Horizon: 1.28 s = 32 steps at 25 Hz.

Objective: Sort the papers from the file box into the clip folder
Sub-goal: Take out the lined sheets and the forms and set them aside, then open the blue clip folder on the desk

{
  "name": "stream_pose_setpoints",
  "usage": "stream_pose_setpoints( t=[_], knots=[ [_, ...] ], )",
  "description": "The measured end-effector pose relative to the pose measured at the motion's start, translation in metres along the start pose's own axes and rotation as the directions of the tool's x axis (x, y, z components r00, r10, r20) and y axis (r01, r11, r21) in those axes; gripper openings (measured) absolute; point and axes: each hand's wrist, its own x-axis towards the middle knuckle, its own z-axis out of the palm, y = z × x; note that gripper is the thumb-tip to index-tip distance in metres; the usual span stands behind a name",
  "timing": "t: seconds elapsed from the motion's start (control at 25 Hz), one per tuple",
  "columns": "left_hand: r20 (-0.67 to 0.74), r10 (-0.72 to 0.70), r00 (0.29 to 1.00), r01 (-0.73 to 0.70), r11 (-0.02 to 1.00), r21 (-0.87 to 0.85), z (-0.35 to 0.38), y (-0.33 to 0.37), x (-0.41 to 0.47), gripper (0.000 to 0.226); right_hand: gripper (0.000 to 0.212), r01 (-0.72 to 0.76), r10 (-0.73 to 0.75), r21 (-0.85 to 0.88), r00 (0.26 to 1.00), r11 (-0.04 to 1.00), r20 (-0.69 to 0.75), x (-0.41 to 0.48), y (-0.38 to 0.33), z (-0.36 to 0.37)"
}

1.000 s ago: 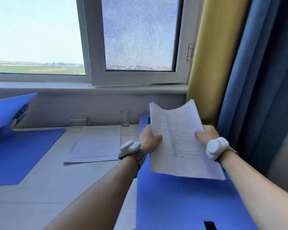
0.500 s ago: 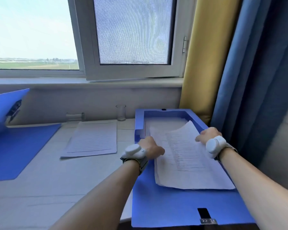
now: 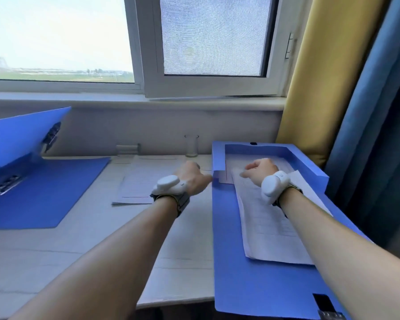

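The blue file box [image 3: 314,168] lies open at the right, its lid flap [image 3: 231,273] flat toward me. A sheaf of printed papers [image 3: 270,225] rests on that flap. More papers [image 3: 284,163] lie in the box tray. My right hand [image 3: 260,169] hovers over the tray, fingers loosely curled, touching the top sheet. My left hand [image 3: 192,179] is just left of the box wall, holding nothing. The blue clip folder [image 3: 44,195] lies open at the far left, cover [image 3: 21,135] raised, metal clip [image 3: 7,184] bare.
A stack of printed sheets [image 3: 143,179] lies on the white table between folder and box. A clear glass [image 3: 191,145] and a small clear holder [image 3: 127,149] stand by the wall under the windowsill. Yellow and blue curtains [image 3: 356,112] hang at the right.
Both hands lowered the sheaf they held up onto the box's open flap and let go. They then moved forward, the right over the tray, the left beside the box wall.
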Motion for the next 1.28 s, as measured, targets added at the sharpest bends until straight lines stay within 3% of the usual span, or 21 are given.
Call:
stream_pose_setpoints(
  t=[0.16,0.24,0.32,0.44,0.52,0.68,0.72,0.8,0.92,1.04,1.12,1.28],
  knots=[
    [-0.157,-0.074,0.985,0.073,0.997,-0.011,-0.048,-0.043,0.013,0.054,0.017,0.118,-0.123,0.057,0.989,0.991,0.087,0.005,-0.048,0.053],
    [-0.253,-0.113,0.961,0.12,0.993,0.013,-0.077,-0.074,0.02,0.055,0.005,0.157,-0.169,0.091,0.975,0.983,0.144,0.006,-0.077,0.082],
    [-0.347,-0.141,0.927,0.161,0.986,0.03,-0.109,-0.104,0.022,0.052,0.01,0.181,-0.206,0.138,0.959,0.974,0.194,0.005,-0.108,0.113],
    [-0.565,-0.143,0.813,0.267,0.953,0.143,-0.158,-0.143,0.016,0.048,0.019,0.204,-0.253,0.195,0.929,0.959,0.27,-0.008,-0.152,0.161],
    [-0.648,-0.064,0.759,0.31,0.911,0.273,-0.188,-0.162,0.01,0.048,0.023,0.183,-0.249,0.212,0.904,0.96,0.348,-0.02,-0.175,0.193],
    [-0.632,0.129,0.764,0.289,0.808,0.514,-0.24,-0.177,0.008,0.043,0.013,0.1,-0.224,0.272,0.852,0.957,0.474,-0.047,-0.211,0.255],
    [-0.609,0.147,0.78,0.299,0.766,0.569,-0.248,-0.179,0.012,0.042,0.026,0.065,-0.204,0.284,0.844,0.957,0.496,-0.053,-0.216,0.268],
    [-0.529,0.091,0.844,0.347,0.659,0.667,-0.257,-0.179,0.018,0.04,0.04,-0.043,-0.138,0.314,0.836,0.949,0.53,-0.06,-0.221,0.283],
    [-0.443,-0.111,0.889,0.426,0.554,0.715,-0.272,-0.18,0.021,0.032,0.018,-0.166,-0.046,0.322,0.827,0.932,0.561,-0.063,-0.231,0.302],
    [-0.424,-0.138,0.895,0.426,0.546,0.721,-0.283,-0.183,0.019,0.009,0.024,-0.265,0.008,0.355,0.811,0.897,0.585,-0.057,-0.234,0.32],
    [-0.449,-0.132,0.884,0.439,0.569,0.696,-0.287,-0.182,0.014,0.014,0.013,-0.297,0.004,0.36,0.777,0.884,0.629,-0.059,-0.238,0.326],
    [-0.49,-0.074,0.869,0.428,0.609,0.667,-0.306,-0.181,-0.001,0.021,0.023,-0.135,-0.096,0.334,0.802,0.933,0.59,-0.066,-0.238,0.342]
  ],
)
